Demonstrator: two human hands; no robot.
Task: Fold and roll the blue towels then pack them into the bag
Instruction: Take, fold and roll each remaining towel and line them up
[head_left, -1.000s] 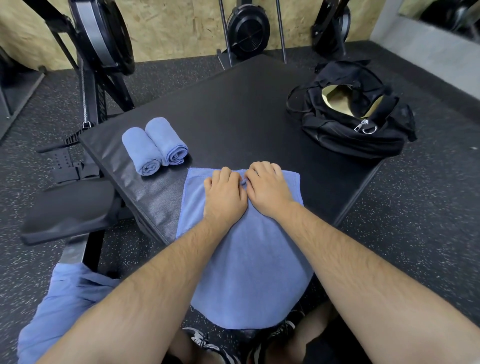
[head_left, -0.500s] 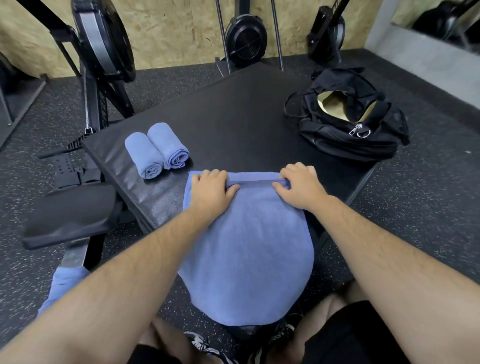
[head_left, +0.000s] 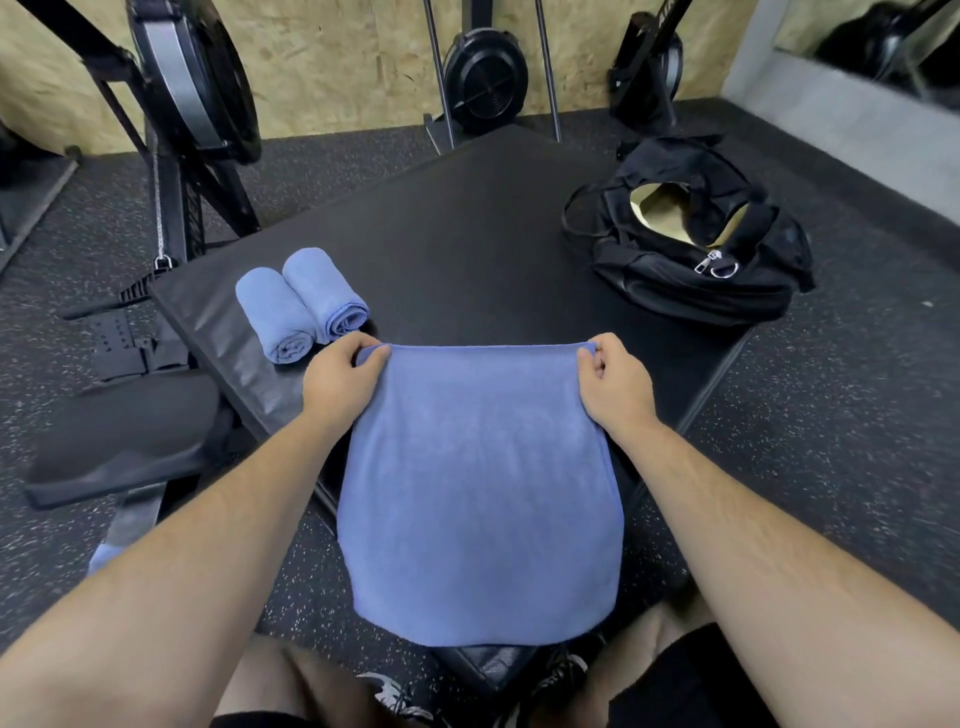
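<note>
Now pinching blue towel (head_left: 478, 483) taut between left grip (head_left: 340, 379) and right grip (head_left: 615, 384), each clamped on 1 far corner, with its near end overhanging counter (head_left: 467, 234) behind both; liable to skew or slide floorward if released unevenly.

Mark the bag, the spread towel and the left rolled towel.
bag (head_left: 675, 293), head view, on its black front wall.
spread towel (head_left: 478, 467), head view, on the middle of the cloth.
left rolled towel (head_left: 267, 306), head view, on the top of the roll.
</note>
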